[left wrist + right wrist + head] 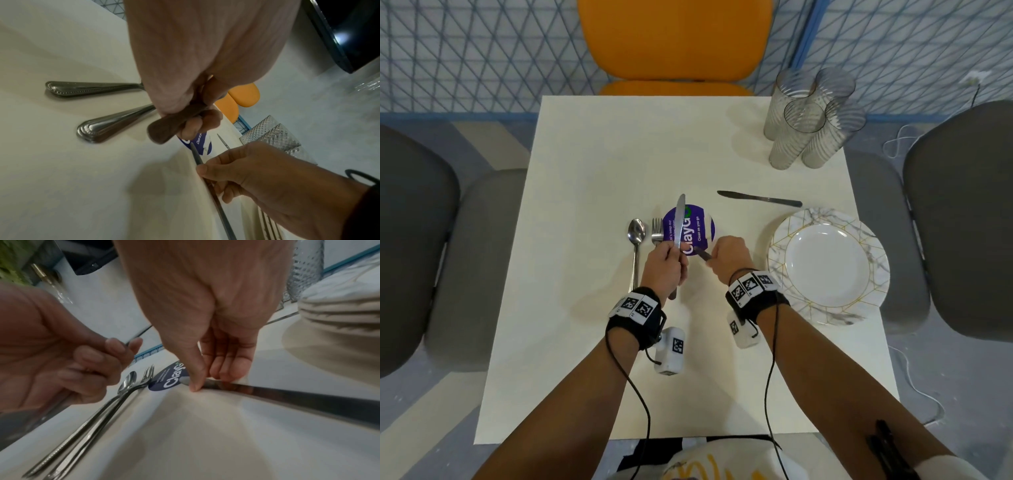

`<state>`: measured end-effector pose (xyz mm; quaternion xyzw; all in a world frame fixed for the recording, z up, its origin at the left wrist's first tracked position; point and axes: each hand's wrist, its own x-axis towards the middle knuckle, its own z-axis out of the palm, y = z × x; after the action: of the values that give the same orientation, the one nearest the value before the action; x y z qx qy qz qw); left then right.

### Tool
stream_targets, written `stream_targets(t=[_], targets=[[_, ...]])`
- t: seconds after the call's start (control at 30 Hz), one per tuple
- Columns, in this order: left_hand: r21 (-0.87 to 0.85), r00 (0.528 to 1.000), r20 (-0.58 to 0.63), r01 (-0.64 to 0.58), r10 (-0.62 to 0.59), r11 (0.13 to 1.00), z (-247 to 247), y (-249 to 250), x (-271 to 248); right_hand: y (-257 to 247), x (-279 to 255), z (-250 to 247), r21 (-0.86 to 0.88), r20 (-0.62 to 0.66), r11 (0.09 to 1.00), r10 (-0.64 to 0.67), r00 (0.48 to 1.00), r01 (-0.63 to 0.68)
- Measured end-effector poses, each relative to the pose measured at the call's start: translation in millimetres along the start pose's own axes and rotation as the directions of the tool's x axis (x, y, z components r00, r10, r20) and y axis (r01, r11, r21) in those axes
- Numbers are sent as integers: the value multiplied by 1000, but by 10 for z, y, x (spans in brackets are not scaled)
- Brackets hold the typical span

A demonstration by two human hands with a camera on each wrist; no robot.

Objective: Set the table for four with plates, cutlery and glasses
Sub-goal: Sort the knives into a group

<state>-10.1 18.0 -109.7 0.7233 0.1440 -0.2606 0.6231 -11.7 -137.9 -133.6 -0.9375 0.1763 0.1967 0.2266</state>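
My left hand [671,255] grips a table knife [679,219] by its handle [170,128], blade pointing away over a purple round sticker [700,226]. My right hand [714,255] pinches a second knife [287,396] between thumb and fingers, low over the table; its end [702,253] pokes out toward the left hand. A third knife [760,198] lies flat to the right. Spoons [637,236] and forks [656,229] lie stacked left of the sticker. A stack of marbled plates [859,236] sits at the right edge. Several ribbed glasses [811,120] stand at the far right corner.
The white square table [599,164] has an orange chair [674,44] at the far side and grey chairs [410,246] left and right. Cables run from both wrist bands along my forearms.
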Motion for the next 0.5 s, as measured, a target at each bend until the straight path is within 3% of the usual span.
stream_targets(t=[0.13, 0.27, 0.37, 0.5], targets=[[21, 1000, -1, -11, 11, 1000, 1, -14, 14, -39, -16, 37, -42, 7, 999, -10, 1000, 10], [4, 1000, 3, -3, 3, 1000, 11, 14, 27, -29, 41, 1, 48, 26, 998, 40, 999, -41], [-9, 1000, -8, -17, 16, 1000, 13, 66, 52, 14, 99, -169, 260, -109, 965, 71, 991, -40], [-5, 999, -15, -44, 44, 999, 12, 190, 57, -39, 121, -497, 600, -232, 799, 149, 961, 22]])
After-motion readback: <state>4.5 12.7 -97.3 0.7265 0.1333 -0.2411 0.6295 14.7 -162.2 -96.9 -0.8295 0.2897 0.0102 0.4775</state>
